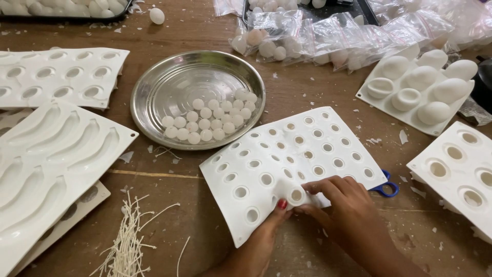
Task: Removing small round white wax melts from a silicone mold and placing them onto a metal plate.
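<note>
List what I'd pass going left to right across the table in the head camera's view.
White banana-shaped mould → bundle of wicks → metal dish of small white balls → left hand → right hand → blue scissor handle → egg-shaped mould.

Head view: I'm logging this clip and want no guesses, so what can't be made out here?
- Blue scissors: only the handle loops show; the white silicone mould covers the blades.
- Cavity pinched by the left hand and right hand: fingers hide whether a ball is inside.
- Bagged white pieces: blurred by plastic, cut off by the top edge.
- Banana-shaped mould: cut off at the left edge.
</note>
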